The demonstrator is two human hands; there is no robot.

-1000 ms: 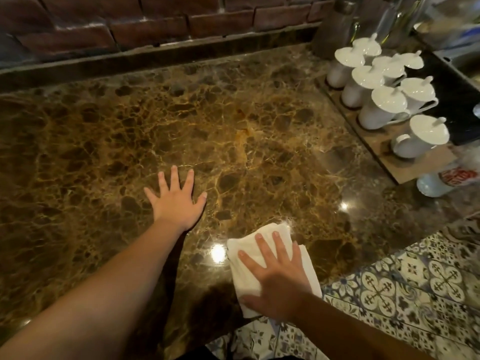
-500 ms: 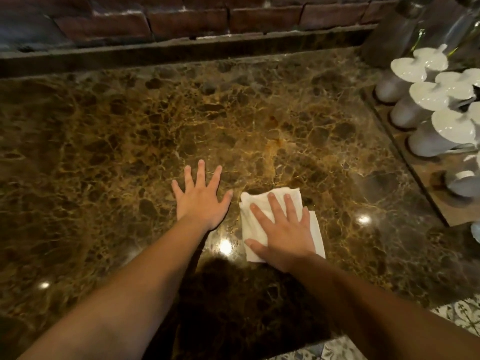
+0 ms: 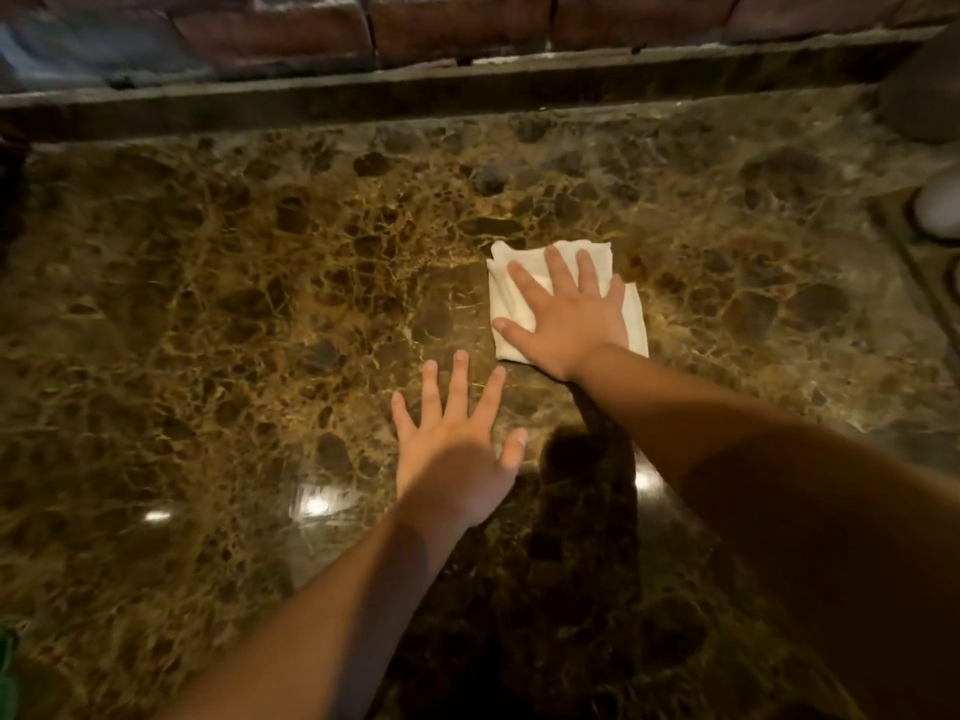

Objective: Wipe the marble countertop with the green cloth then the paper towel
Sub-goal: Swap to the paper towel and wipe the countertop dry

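Observation:
A folded white paper towel (image 3: 503,298) lies flat on the brown veined marble countertop (image 3: 234,314), right of centre. My right hand (image 3: 563,317) presses down on it with fingers spread, covering most of it. My left hand (image 3: 457,439) rests flat on the bare marble just below and left of the towel, fingers apart, holding nothing. A sliver of green (image 3: 8,667) shows at the bottom left edge; I cannot tell whether it is the cloth.
A marble upstand (image 3: 467,90) and a brick wall (image 3: 457,23) close off the back. At the right edge a white cup (image 3: 940,207) stands on a wooden tray (image 3: 930,262), with a dark object (image 3: 924,96) behind it.
My right hand has pushed the paper towel away from the front edge towards the back wall. The view has shifted left, so most of the white cups have left the frame. My left hand stays flat.

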